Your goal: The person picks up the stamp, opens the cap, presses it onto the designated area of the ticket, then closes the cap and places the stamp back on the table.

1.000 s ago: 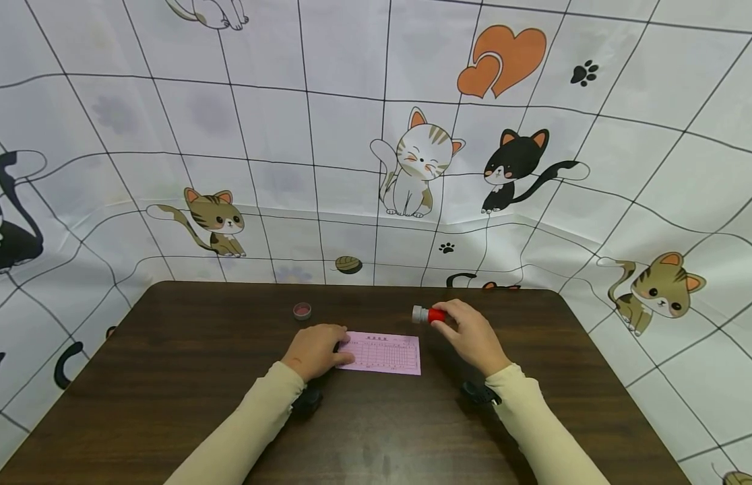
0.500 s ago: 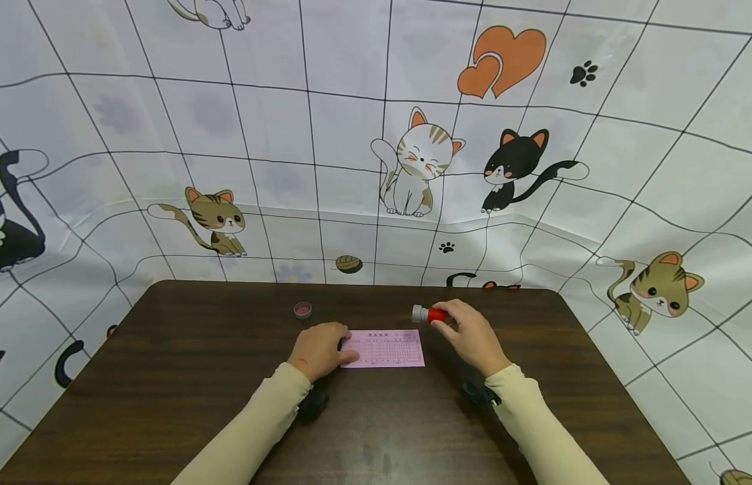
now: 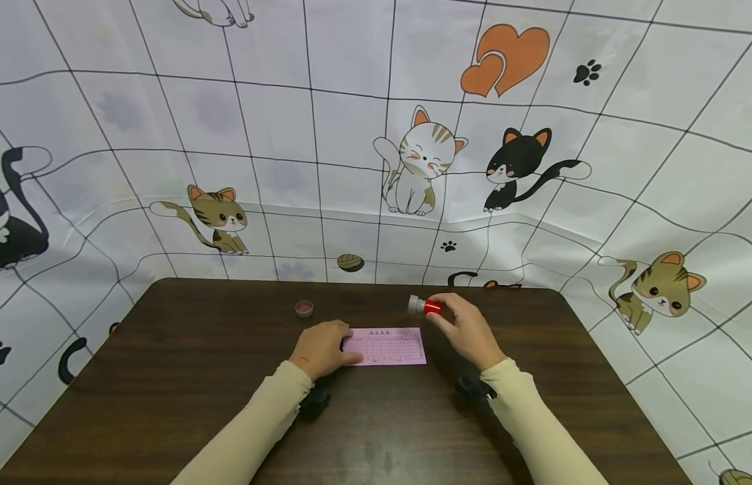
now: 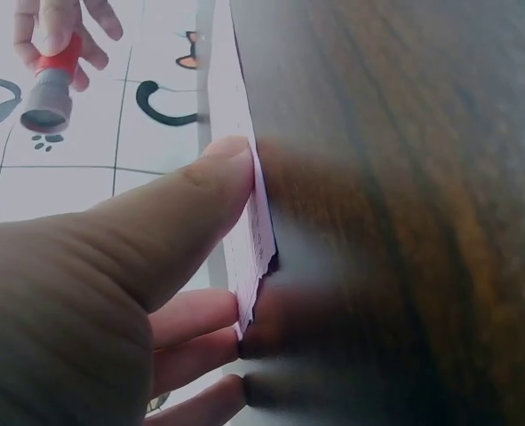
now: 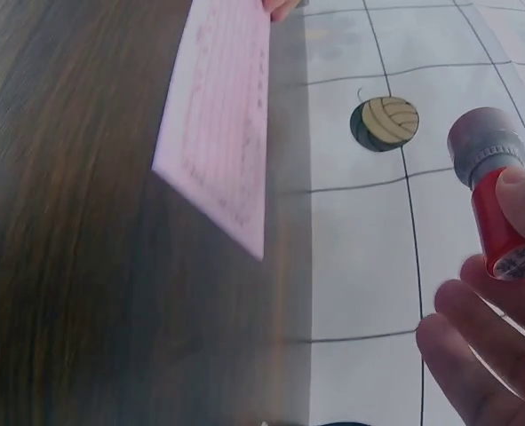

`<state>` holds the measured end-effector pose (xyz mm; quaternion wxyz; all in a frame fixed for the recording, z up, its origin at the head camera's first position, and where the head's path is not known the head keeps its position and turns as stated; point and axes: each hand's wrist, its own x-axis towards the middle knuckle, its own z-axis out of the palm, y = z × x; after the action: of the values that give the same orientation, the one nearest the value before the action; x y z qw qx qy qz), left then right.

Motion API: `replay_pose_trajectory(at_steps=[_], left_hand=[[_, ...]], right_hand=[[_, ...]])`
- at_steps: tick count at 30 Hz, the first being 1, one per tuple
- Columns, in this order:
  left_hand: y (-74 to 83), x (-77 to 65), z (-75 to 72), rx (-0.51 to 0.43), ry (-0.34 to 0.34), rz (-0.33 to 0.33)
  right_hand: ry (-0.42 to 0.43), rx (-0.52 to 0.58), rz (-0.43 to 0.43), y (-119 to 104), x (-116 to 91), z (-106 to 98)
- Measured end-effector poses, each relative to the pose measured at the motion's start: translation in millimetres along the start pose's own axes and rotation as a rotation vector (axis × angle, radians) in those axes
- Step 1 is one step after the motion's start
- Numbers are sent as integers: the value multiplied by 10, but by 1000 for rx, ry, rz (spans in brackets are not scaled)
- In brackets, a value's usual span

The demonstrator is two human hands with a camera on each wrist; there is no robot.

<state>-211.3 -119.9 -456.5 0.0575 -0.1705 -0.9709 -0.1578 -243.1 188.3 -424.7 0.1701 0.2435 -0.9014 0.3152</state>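
In the head view, my right hand (image 3: 467, 331) pinches a red-handled stamp (image 3: 432, 307) between thumb and fingers. Its grey end (image 5: 486, 142) points left, held above the table. In the right wrist view, several other fingers spread below the handle. A pink printed form (image 3: 391, 347) lies flat, squared to the table's front. My left hand (image 3: 321, 350) rests at the form's left end, covering part of it. As the left wrist view shows, its thumb presses on the paper (image 4: 235, 98) while fairly straight fingers touch the torn-looking end.
A small round cap or ink pad (image 3: 304, 308) with a reddish inside sits on the dark wooden table (image 3: 170, 377), behind my left hand. Just beyond the table's back edge hangs a white sheet (image 3: 279, 121) printed with cats and grid lines.
The form has turned slightly and shifted a little right under my left hand, now lying straighter. My right hand has lifted the stamp slightly up and left, tilting it.
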Motion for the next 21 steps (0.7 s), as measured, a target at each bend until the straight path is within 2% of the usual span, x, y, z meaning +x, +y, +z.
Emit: replay_pose_trajectory(at_steps=[5,13,16,21], left_hand=[[-4,0,-2,10,-2,-2],[8,2,-14,13,8,5],[6,8,-7,16,6,4],[6,9,-3,19,-3,-6]], right_hand=[[-7,58,16,-93,57,39],[21,137,-58,-177,125,107],[25,132,-75,-204,129,114],[30,92,-52,-240,140,103]])
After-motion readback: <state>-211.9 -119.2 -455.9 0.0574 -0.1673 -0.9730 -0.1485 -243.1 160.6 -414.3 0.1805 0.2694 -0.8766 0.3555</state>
